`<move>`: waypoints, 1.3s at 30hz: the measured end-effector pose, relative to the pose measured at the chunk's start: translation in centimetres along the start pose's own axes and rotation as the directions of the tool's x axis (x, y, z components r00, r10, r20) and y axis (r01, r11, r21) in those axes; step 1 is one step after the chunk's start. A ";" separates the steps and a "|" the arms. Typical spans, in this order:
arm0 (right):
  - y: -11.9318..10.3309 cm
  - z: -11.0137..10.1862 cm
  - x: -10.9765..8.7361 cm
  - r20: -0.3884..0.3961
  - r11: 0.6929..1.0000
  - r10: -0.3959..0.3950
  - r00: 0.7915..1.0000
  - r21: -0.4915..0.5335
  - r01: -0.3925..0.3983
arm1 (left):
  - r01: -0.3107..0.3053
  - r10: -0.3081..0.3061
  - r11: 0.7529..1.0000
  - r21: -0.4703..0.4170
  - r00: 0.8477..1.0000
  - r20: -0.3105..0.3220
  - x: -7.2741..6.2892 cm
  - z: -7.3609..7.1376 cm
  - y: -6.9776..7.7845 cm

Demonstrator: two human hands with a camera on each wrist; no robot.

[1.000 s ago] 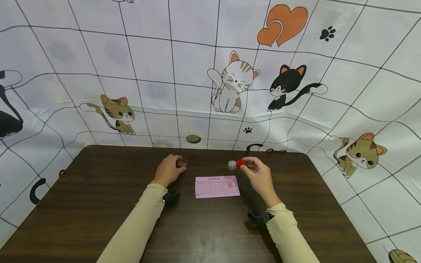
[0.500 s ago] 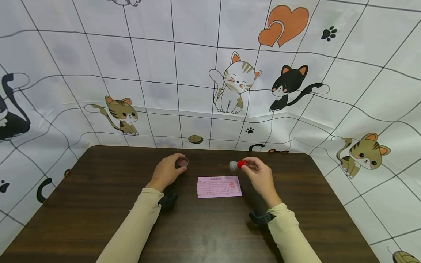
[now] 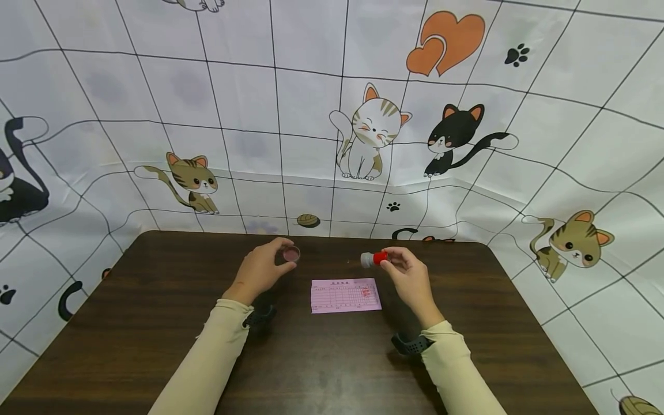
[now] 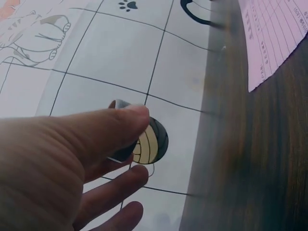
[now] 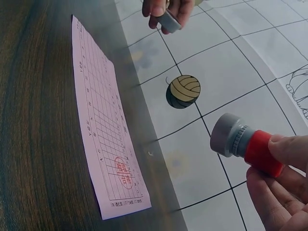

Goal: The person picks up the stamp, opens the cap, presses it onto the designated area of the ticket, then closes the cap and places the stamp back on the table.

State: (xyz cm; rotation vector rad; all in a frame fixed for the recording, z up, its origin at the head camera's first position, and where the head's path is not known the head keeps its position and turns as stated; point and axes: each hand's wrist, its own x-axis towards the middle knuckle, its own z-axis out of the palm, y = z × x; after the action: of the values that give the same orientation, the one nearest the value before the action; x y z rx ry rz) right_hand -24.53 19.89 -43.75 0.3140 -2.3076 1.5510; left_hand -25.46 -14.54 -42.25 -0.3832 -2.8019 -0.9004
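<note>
My left hand pinches a small grey round cap between thumb and forefinger, above the far part of the table; its round, pinkish inner side faces the head camera. In the left wrist view the thumb covers much of the cap, and the other fingers are spread below. My right hand holds a stamp by its red handle, its grey round head pointing left toward the cap. Between and nearer than the hands lies a pink printed form, with a red stamp mark near its right end.
The dark wooden table ends at a far edge just beyond both hands. Behind it hangs a white gridded sheet printed with cats and hearts. Dark bands sit on both wrists.
My left hand has lifted and turned the cap slightly, so more of its round inner side shows; the left wrist has swung a little left. The right hand with the stamp stays nearly still.
</note>
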 end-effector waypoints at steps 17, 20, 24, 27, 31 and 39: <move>-0.6 0.0 0.0 -0.001 1.000 -0.013 1.000 0.026 0.013 | -0.081 0.082 0.997 0.014 0.995 -0.055 -0.1 -1.2 1.5; -0.7 -0.1 0.0 -0.005 1.000 -0.024 1.000 0.007 0.024 | -0.078 0.079 0.997 0.008 0.996 -0.048 0.1 -1.2 1.6; -0.6 -0.2 0.0 -0.001 0.999 -0.048 0.999 -0.014 0.048 | -0.091 0.091 0.996 0.017 0.995 -0.046 0.2 -1.2 1.7; -0.6 -0.2 0.1 0.004 0.998 -0.060 0.998 -0.003 0.060 | -0.111 0.112 0.994 0.024 0.992 -0.052 0.3 -1.2 1.8; -0.8 -0.1 0.1 0.002 0.998 -0.063 0.998 0.003 0.063 | -0.126 0.128 0.991 0.031 0.990 -0.052 0.2 -1.3 1.8; -1.0 0.2 -0.1 -0.002 0.999 -0.054 0.999 0.001 0.054 | -0.127 0.128 0.990 0.054 0.991 -0.024 0.1 -1.2 1.5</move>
State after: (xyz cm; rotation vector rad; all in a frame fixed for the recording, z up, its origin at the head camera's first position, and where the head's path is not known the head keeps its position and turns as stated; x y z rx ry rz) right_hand -24.13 19.28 -42.98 0.3714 -2.2775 1.5264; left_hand -24.97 -14.03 -40.49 -0.5314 -2.7340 -0.7963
